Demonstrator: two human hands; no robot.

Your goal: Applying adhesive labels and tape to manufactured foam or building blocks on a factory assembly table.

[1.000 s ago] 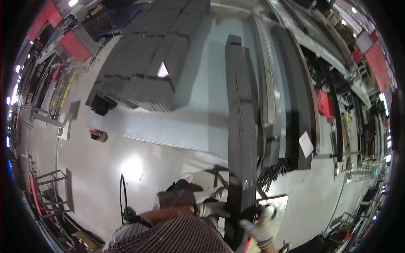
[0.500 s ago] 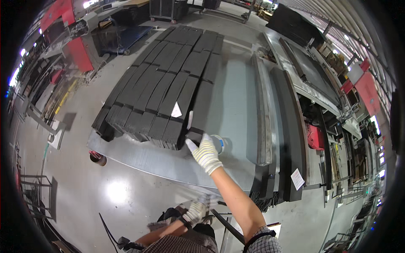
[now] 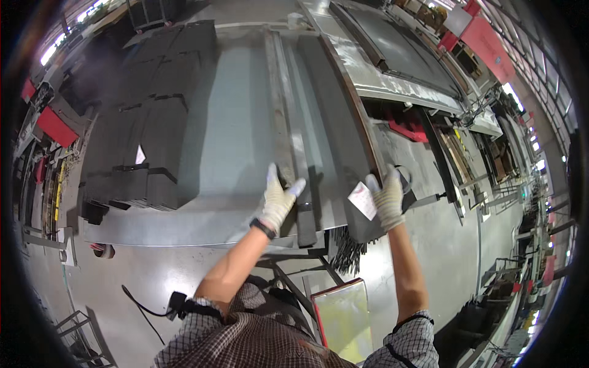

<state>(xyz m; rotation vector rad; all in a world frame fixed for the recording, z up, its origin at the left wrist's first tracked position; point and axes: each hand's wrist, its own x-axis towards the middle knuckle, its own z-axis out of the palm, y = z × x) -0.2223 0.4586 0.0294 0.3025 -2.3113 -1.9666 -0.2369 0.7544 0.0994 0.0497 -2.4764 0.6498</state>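
Note:
My right hand (image 3: 388, 199), in a striped pale glove, is at the brown-edged side of a long dark strip (image 3: 325, 110) on the table. A ring that looks like a roll of tape (image 3: 407, 179) shows beside its fingers and appears held in it; part of the ring is hidden. Just left of that thumb, a white label (image 3: 362, 200) lies on the strip's near end. My left hand (image 3: 280, 199), gloved too, has thumb and fingers spread over the near end of a grey metal bar (image 3: 280, 110). Whether it presses on the bar cannot be told.
Stacked dark panels (image 3: 138, 122) with bands cover the left of the metal table (image 3: 208, 211). Thin black strips (image 3: 346, 248) hang below the front edge. A red-rimmed yellowish board (image 3: 343, 319) stands near my body. Another machine table (image 3: 392, 86) is at the far right.
My view has shifted right. My right hand has moved from beside the stacked panels to the dark strip, with the ring near it. My left hand has risen from near my body to the bar.

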